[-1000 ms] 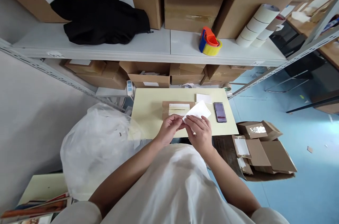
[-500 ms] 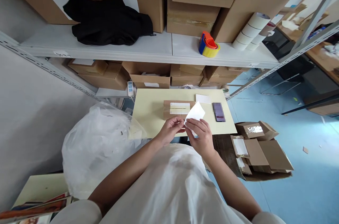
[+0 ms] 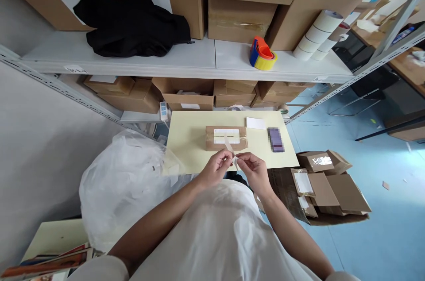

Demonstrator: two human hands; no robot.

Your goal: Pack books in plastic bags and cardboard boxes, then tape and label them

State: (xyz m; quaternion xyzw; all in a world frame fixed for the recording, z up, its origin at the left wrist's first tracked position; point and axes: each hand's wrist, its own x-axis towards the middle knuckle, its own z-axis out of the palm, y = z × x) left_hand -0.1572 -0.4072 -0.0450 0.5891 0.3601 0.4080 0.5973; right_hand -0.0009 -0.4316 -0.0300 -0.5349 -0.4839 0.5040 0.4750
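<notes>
Over the table's near edge, a white paper label (image 3: pixel 229 144) is pinched between both my hands and seen nearly edge-on. My left hand (image 3: pixel 216 168) grips it with thumb and fingertips from the left. On the other side, my right hand (image 3: pixel 256 175) has thumb and forefinger closed on its lower corner. Just beyond the fingers lies a taped brown cardboard box (image 3: pixel 210 141) with a white label on its top. A stack of white labels (image 3: pixel 255 123) lies behind and to the right of the box. A purple phone-like item (image 3: pixel 276 140), blurred out, rests nearer the right edge.
The pale yellow table (image 3: pixel 186 139) stands before a shelf rack (image 3: pixel 149 66) full of cartons. A tape dispenser (image 3: pixel 264 54), tape rolls (image 3: pixel 315 35) and black cloth (image 3: pixel 133 24) sit on it. A white plastic bag (image 3: pixel 122 188) bulges at left, discarded boxes (image 3: pixel 325 188) at right.
The label has turned from showing its broad face to nearly edge-on. My right fingers, earlier spread over it, now pinch its corner. More of the box shows.
</notes>
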